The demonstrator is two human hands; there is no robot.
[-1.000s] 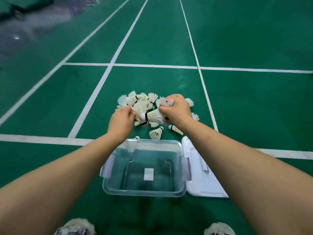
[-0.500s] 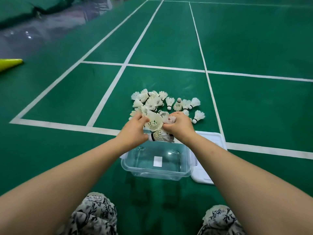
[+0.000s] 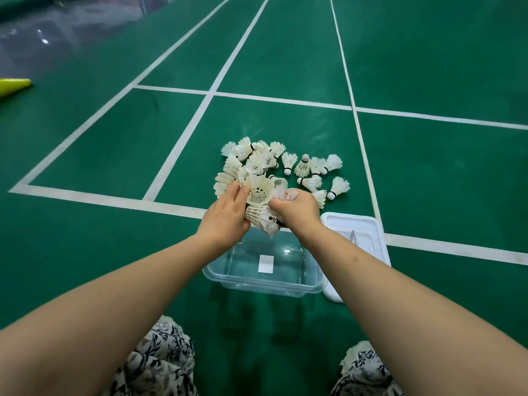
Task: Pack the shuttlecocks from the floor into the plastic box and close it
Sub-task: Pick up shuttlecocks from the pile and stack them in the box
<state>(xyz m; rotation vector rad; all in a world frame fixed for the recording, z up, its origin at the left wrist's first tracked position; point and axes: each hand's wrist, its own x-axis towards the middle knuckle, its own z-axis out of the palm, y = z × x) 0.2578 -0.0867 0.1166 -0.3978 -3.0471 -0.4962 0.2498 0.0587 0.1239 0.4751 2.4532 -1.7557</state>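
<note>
Carrying a bunch of white feathered shuttlecocks [image 3: 258, 195], the left hand [image 3: 225, 221] and right hand [image 3: 297, 212] have drawn back from the floor pile [image 3: 308, 167] to the far edge of the clear plastic box [image 3: 257, 287], fingers [image 3: 238, 192] clamped round the bunch. The box looks empty, so a drop probably comes next.

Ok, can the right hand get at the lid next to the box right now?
Probably not straight away. The lid lies uncovered just right of the plastic box, close by, but the right hand and left hand are both gripping a bunch of shuttlecocks over the box's far edge.
</note>
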